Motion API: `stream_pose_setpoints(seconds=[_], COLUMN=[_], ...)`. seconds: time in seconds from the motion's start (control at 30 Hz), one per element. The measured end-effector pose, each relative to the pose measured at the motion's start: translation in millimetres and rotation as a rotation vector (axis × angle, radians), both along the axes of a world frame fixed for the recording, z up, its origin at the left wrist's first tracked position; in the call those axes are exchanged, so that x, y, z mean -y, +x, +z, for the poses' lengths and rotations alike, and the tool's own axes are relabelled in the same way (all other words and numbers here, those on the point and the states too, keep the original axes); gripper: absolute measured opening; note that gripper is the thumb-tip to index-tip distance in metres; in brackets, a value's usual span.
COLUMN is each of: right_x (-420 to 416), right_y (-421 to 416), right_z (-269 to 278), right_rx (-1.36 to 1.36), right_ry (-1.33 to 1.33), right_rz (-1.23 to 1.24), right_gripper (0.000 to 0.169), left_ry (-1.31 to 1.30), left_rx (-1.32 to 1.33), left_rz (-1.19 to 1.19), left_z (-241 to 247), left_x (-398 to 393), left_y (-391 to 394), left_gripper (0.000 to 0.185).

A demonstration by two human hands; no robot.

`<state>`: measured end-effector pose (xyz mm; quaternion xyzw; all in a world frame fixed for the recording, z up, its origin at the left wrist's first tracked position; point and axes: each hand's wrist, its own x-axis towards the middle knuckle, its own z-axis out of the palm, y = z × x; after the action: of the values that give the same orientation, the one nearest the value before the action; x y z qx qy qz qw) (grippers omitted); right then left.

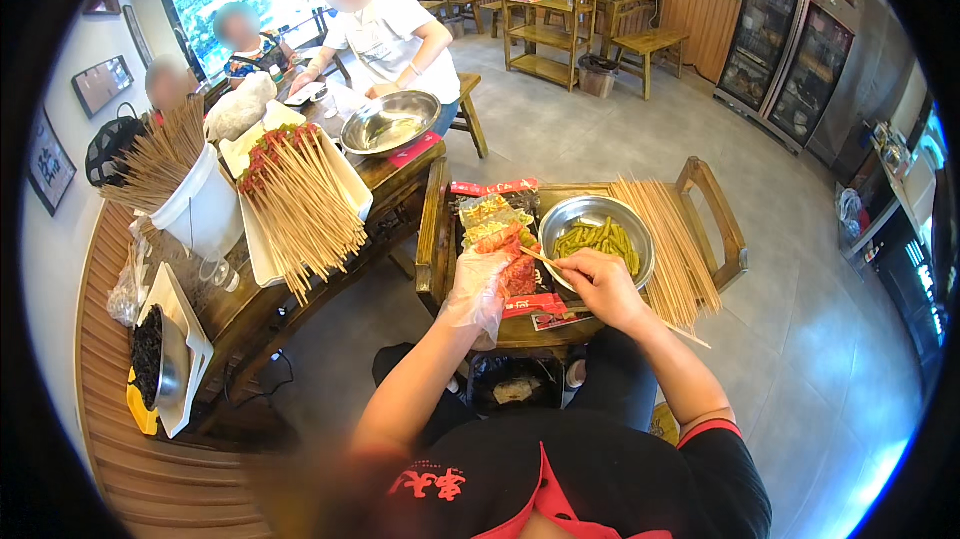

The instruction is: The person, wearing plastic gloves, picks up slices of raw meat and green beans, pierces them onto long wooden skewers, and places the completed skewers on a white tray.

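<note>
My left hand [480, 280], in a clear plastic glove, holds a piece of reddish marinated meat [501, 240] over more red meat slices [519, 276] on a black and red package. Between the fingers of my right hand [604, 284], which is bare, is a bamboo skewer [540, 257]; its tip meets the meat at my left hand. A steel bowl [649, 233] of green pickled peppers or beans [600, 239] stands just beyond my right hand. Loose bamboo skewers [667, 254] lie in a bundle right of the bowl.
On the long wooden table [247, 306] at left stand a white bucket [199, 201] of skewers, a white tray [262, 254] of loaded skewers and a large steel basin [431, 115]. Several people sit or stand behind it. A black-lined bin [517, 408] is below me.
</note>
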<state>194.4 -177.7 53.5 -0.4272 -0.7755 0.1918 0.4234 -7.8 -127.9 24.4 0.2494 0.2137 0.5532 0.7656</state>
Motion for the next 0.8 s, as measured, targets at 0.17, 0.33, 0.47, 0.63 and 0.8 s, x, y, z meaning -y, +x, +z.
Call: stream_pose_setpoints(seconds=[0.17,0.33,0.47,0.63,0.8], right_x=[1,7,8,7,2], right_y=[-10,-20,-24,-36,-46], right_z=[-9,-12,-13,-12,-20], right_rx=[-0.063,-0.016,0.039,0.001,-0.051], right_ry=[0.067,0.099,0.097,0.119,0.146], right_rz=[-0.065,-0.122,-0.152,-0.181,-0.237], right_gripper=[0.016,0.016,0.015,0.014,0.016], left_ry=[0.195,0.346,0.499,0.624,0.532], left_rx=[-0.241,-0.559,-0.867,-1.132,-0.989], left_rz=[0.177,0.379,0.565,0.579,0.546], left_z=[-19,-20,-6,4,-1], left_x=[-7,-4,11,25,10], left_y=[6,13,16,11,10], left_gripper=[0.032,0.034,0.036,0.035,0.030])
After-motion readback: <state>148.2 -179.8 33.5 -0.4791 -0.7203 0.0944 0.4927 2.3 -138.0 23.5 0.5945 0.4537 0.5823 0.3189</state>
